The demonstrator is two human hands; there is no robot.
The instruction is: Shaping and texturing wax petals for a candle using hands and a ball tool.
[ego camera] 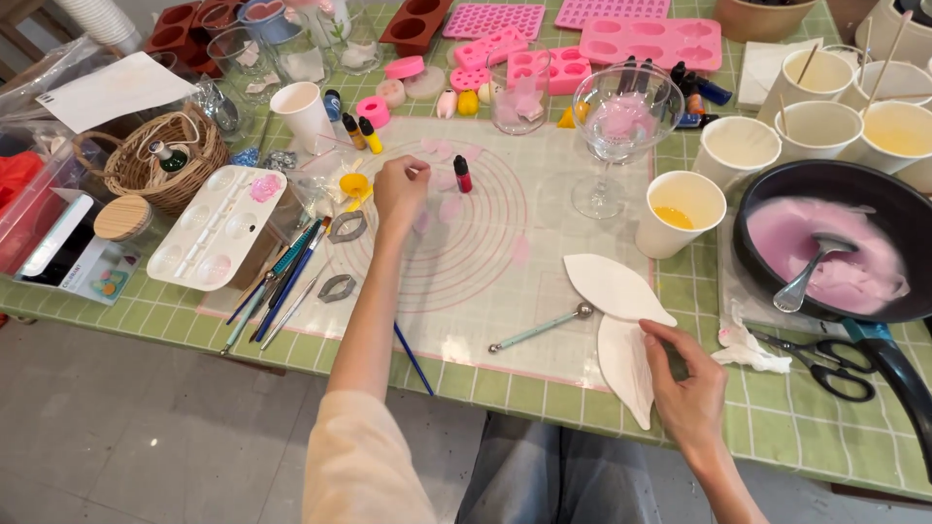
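Right hand pinches the white leaf mould — tip pointing toward the person — while left hand pinches a pink petal.

to my right a black pan holds pink wax and a spoon, with scissors just below it. a wicker basket and white palette sit far left.

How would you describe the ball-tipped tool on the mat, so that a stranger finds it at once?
Start at the pale silicone mat with pink circles. Near its front edge, just left of the two white leaf-shaped moulds that the right hand touches, lies the ball-tipped tool. It has a pale teal handle and metal balls on both ends, unlike the brushes.
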